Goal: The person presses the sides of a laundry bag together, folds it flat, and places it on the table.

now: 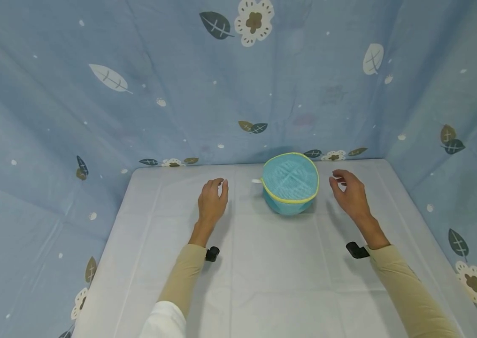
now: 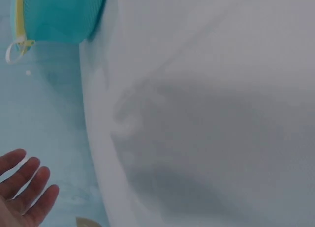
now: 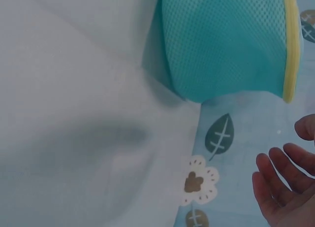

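Note:
A round teal mesh pouch (image 1: 290,184) with a yellow zip rim stands on the white table (image 1: 264,263) near its far edge. My left hand (image 1: 212,201) hovers to its left, fingers relaxed, holding nothing. To the pouch's right is my right hand (image 1: 350,192), fingers loosely curved toward the pouch but apart from it. The left wrist view shows the pouch (image 2: 56,15) with a white zip pull and my fingertips (image 2: 27,187). In the right wrist view the pouch (image 3: 224,40) fills the top and my fingers (image 3: 283,185) are spread.
Blue cloth (image 1: 179,94) printed with leaves and flowers walls the table at the back and both sides. A small black wrist camera (image 1: 212,254) sits at each sleeve cuff. The table's near half (image 1: 280,291) lies bare in front of the pouch.

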Demonstrator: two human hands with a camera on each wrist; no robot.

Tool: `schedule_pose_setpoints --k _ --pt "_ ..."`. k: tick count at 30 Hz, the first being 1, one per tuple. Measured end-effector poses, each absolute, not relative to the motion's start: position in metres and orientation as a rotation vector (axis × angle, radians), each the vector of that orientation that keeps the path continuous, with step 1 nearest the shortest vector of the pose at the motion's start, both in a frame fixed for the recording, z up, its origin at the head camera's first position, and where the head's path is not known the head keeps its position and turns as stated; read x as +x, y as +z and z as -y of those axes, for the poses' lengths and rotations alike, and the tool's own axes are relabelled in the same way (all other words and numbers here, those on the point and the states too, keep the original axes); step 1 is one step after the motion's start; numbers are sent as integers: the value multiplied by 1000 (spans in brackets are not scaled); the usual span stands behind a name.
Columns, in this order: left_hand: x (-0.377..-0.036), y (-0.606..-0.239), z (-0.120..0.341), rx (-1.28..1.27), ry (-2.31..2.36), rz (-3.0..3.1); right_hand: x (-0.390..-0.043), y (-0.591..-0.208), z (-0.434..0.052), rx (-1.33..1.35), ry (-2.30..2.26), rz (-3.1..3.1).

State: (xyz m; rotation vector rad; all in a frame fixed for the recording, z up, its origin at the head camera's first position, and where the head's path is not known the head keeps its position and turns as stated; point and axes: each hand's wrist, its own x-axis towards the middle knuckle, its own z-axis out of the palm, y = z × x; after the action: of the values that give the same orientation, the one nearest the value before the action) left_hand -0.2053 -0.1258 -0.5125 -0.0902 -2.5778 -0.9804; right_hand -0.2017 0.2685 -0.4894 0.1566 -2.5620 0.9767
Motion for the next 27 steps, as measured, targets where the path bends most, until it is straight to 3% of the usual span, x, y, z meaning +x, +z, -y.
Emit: schedule_pose_setpoints --k 27 --pt "-217 -508 67 -156 -1244 2505 -215 -486 -242 118 1143 2564"
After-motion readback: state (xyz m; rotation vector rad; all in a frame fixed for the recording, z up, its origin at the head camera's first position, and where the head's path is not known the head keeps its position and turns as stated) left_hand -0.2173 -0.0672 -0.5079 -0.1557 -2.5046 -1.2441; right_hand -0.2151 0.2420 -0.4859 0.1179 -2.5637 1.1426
